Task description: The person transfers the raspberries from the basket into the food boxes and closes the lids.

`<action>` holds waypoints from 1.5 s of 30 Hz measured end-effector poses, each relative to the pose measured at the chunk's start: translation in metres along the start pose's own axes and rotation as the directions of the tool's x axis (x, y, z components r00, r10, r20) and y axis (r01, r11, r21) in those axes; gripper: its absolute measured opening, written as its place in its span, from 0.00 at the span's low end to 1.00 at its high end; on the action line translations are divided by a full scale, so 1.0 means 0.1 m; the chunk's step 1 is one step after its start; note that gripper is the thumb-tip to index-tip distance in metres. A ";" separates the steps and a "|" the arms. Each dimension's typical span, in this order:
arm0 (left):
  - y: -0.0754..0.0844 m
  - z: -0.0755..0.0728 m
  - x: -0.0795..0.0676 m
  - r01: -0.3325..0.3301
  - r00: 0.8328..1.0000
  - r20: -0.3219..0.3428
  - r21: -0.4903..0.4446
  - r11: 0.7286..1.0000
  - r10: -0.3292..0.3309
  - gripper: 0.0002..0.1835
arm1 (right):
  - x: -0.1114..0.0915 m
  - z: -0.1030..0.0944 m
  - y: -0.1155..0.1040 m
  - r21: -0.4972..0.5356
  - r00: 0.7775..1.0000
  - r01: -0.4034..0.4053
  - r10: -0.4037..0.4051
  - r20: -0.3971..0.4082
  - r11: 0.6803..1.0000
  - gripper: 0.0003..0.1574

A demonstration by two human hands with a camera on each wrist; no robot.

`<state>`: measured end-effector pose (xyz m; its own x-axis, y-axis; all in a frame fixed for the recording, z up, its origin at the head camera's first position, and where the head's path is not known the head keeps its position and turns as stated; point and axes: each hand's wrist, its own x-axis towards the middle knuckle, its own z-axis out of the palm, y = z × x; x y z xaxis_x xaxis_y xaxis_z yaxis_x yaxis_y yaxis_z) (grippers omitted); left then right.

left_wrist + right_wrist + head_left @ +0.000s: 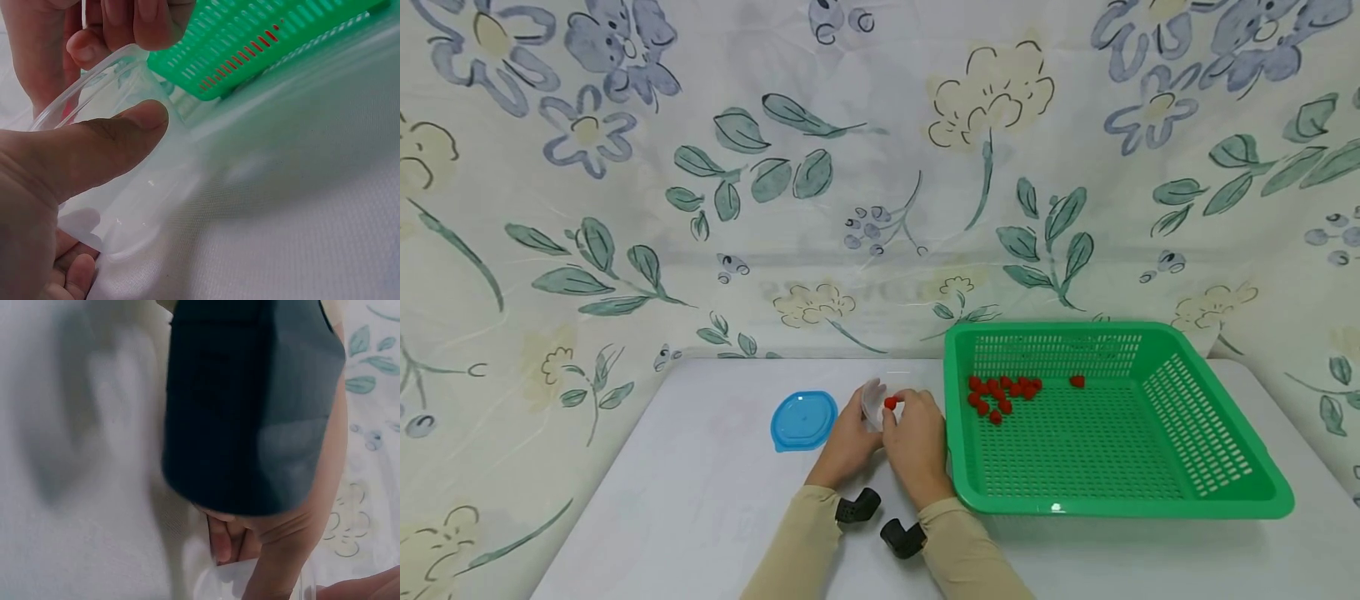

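Observation:
My left hand [850,446] grips a clear plastic tub [872,405], tilted with its mouth towards the right hand. In the left wrist view, the thumb lies along the outside of the tub [140,206], with other fingers beneath it. At the tub's mouth my right hand [917,442] pinches a small red berry-like piece [890,402] between thumb and finger. The right wrist view shows part of the right hand [284,547] over the tub [219,581]; a dark wrist device hides much there. The tub's contents cannot be made out.
Right of the hands stands a green slotted basket [1120,507]. Several red berry-like pieces [1003,406] lie at its left, with a lone one [1077,381] farther right. A blue lid [803,421] rests on the white table [677,500] left of the hands. Floral cloth [880,292] hangs behind.

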<state>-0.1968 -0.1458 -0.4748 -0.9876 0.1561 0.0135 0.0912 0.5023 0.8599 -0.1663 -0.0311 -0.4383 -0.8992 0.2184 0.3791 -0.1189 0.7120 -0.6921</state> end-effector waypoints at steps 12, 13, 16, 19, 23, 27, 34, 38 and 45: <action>0.00 0.00 0.01 -0.030 1.000 0.001 -0.001 1.000 0.030 0.42 | 0.03 -0.02 0.01 0.028 1.000 0.010 -0.011 0.017 1.000 0.08; 0.00 -0.01 0.01 -0.031 1.000 0.002 0.003 1.000 0.031 0.42 | 0.02 -0.03 0.00 0.031 1.000 0.008 -0.009 0.025 0.999 0.09; -0.01 -0.01 0.01 -0.030 1.000 0.005 0.007 1.000 0.030 0.40 | -0.01 -0.06 -0.04 0.036 0.999 0.011 -0.012 0.045 0.999 0.11; -0.01 -0.02 0.01 -0.053 0.999 0.006 0.018 0.998 0.053 0.38 | -0.05 -0.11 -0.10 0.042 0.997 0.029 -0.032 0.063 0.999 0.11; -0.01 -0.04 0.00 -0.092 0.996 0.020 0.009 0.996 0.092 0.36 | -0.10 -0.19 -0.19 0.073 0.992 0.051 -0.059 0.112 0.996 0.11; -0.01 -0.05 0.00 -0.097 0.995 0.033 -0.007 0.995 0.097 0.39 | -0.14 -0.29 -0.26 0.117 0.983 0.053 -0.072 0.168 0.992 0.11; 0.00 -0.05 0.00 -0.067 0.997 0.043 0.041 0.997 0.065 0.41 | -0.17 -0.49 -0.35 0.183 0.960 0.076 -0.122 0.253 0.980 0.08; -0.02 -0.05 0.01 -0.066 0.998 0.028 0.032 0.997 0.065 0.40 | -0.16 -0.62 -0.38 0.237 0.950 0.106 -0.169 0.261 0.966 0.08; -0.03 -0.01 0.02 0.012 1.000 0.013 -0.009 1.000 -0.012 0.41 | -0.07 -0.87 -0.34 0.259 0.952 0.145 -0.206 0.226 0.955 0.09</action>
<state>-0.1988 -0.1479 -0.4768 -0.9869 0.1610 -0.0035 0.0779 0.4965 0.8645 -0.1198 0.0010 -0.3642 -0.9268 -0.0892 0.3647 -0.3529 0.5387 -0.7650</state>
